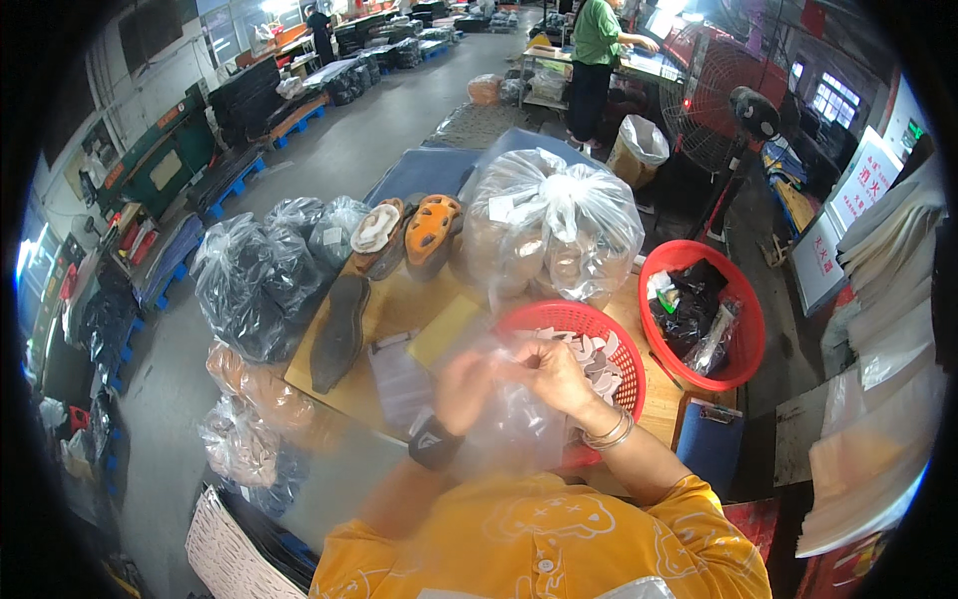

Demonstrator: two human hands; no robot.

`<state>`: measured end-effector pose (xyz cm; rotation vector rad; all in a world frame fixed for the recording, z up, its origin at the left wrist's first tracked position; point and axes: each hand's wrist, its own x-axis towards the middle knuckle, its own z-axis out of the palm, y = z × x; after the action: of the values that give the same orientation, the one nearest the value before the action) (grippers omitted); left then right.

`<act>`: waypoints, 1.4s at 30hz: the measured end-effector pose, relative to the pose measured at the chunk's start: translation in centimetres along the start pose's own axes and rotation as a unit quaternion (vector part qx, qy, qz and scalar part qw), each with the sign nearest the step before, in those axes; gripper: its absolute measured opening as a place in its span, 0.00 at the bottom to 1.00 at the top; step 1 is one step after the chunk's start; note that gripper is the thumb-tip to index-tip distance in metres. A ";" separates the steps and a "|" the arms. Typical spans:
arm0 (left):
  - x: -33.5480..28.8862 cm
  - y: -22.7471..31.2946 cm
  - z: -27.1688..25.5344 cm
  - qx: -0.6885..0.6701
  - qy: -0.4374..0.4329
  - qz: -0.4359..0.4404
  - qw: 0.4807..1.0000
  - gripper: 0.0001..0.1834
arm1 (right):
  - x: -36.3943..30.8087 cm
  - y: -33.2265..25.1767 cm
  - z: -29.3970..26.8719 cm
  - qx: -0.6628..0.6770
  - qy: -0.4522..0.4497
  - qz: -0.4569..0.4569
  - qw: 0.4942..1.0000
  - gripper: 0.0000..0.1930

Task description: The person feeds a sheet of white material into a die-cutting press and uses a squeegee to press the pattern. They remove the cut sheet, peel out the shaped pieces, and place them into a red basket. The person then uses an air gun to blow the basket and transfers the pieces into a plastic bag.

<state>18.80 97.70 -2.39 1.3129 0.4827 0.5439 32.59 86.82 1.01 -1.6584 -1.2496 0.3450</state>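
Observation:
A clear plastic bag (514,431) hangs below my hands, in front of my chest. My right hand (555,373), with bangles at the wrist, is closed with fingertips pinched on its top edge. My left hand (467,387), a black band at the wrist, meets the right one at the bag's top; motion smears its fingers. Just behind and right of my hands stands a red perforated basket (631,371) holding many small pale curved pieces (597,361). A sheet of clear film (399,384) lies on the table left of my hands.
A dark sole (340,334), an orange shoe-shaped piece (431,235) and a large knotted clear bag (559,225) lie on the table. To the right are a red basin (753,339) with black plastic and a blue clipboard (711,444). Dark bags (259,285) crowd the left; a fan (714,100) stands behind.

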 end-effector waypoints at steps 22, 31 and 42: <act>-2.0 4.9 -7.2 0.549 0.091 0.357 0.751 0.26 | 2.5 -3.8 0.9 0.119 -0.151 -0.059 0.980 0.07; 1.9 12.0 -11.5 0.726 0.020 0.121 0.676 0.12 | 9.9 -1.2 -3.4 -0.471 -0.217 0.020 0.855 0.14; 6.1 2.0 -15.9 0.734 0.179 0.160 0.635 0.19 | 12.9 0.3 -4.5 -0.377 0.000 -0.309 0.873 0.30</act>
<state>13.60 113.97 -3.65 2.9469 1.1568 0.7158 41.48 95.41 6.91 -1.7288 -1.9815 -0.6175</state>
